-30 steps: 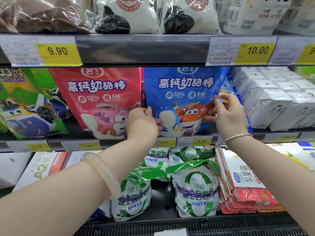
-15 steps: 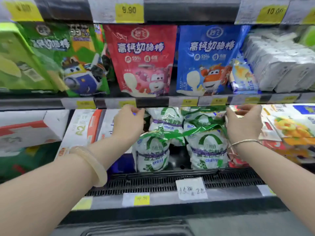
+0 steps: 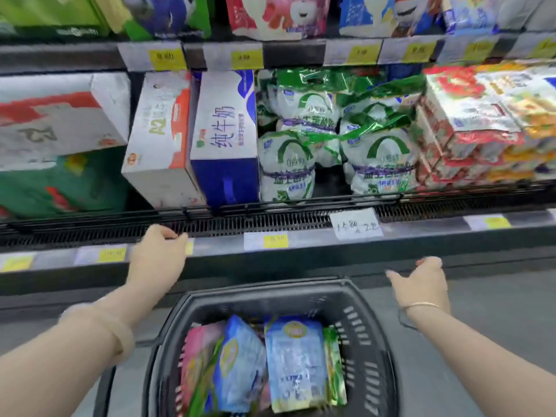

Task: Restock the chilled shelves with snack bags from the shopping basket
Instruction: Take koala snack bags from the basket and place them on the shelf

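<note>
Both hands hover empty above the basket [image 3: 373,335]: left hand [image 3: 156,260] at 10 o'clock, fingers seemingly loose; right hand [image 3: 421,282] at 2, spread, over snack bags [image 3: 296,361].

Snack bags [image 3: 264,365] lie in the basket [image 3: 361,299] before the shelves [image 3: 301,245], between both arms.

Milk cartons [image 3: 192,136] — handwritten price card [image 3: 356,227]
</note>
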Demonstrator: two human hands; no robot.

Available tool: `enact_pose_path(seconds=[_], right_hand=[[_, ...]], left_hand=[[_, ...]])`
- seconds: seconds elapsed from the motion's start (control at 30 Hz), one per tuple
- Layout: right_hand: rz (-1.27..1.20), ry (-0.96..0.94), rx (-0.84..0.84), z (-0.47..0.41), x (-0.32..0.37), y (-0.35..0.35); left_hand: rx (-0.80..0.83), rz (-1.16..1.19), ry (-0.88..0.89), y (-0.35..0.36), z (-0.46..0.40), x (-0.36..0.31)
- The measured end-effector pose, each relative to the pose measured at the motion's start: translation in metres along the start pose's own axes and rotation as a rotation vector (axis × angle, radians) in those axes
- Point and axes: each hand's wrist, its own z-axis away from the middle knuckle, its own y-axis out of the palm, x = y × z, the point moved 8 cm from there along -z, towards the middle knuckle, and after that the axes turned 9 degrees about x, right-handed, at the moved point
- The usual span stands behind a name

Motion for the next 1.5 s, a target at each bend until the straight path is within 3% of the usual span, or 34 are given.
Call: enact_pose_path(seconds=[0.17,0.37,0.47,0.6,0.7,0.87,1.03,1.13,1.3,1.43,1.5], right_hand=[[0.143,0.189,0.173,0.012,-0.082,0.031],[0.233,0.266,0.366,0.019,-0.137,0.091],[0.264,0.279,0.377,0.015,-0.145,0.120],[0.344,0.332,0.326,0.014,-0.169,0.135],[0.430,0.340,0.322,0.008,-0.184,0.132],[0.481,0.346,0.357,0.009,-0.187,0.133],[0.446,0.423,0.373,0.010,-0.198,0.122],[0.404,0.415,0.366,0.003,-0.207,0.111],[0.353,0.352,0.277,-0.035,-0.219,0.080],[0.394,0.373,0.250,-0.077,-0.246,0.038],[0.403,0.398,0.237,-0.095,-0.261,0.019]], left_hand=[[0.067,-0.108,-0.265,0.014,0.028,0.103],[0.315,-0.299,-0.576,0.063,0.074,0.211],[0.385,-0.410,-0.628,0.082,0.081,0.243],[0.428,-0.298,-0.654,0.102,0.081,0.268],[0.496,-0.167,-0.646,0.106,0.077,0.264],[0.625,-0.216,-0.710,0.106,0.087,0.243],[0.735,-0.544,-0.625,0.115,0.081,0.226],[0.681,-0.642,-0.536,0.125,0.076,0.203],[0.777,-0.519,-0.503,0.168,0.083,0.197],[0.885,-0.434,-0.730,0.201,0.115,0.176],[0.922,-0.469,-0.761,0.217,0.125,0.154]])
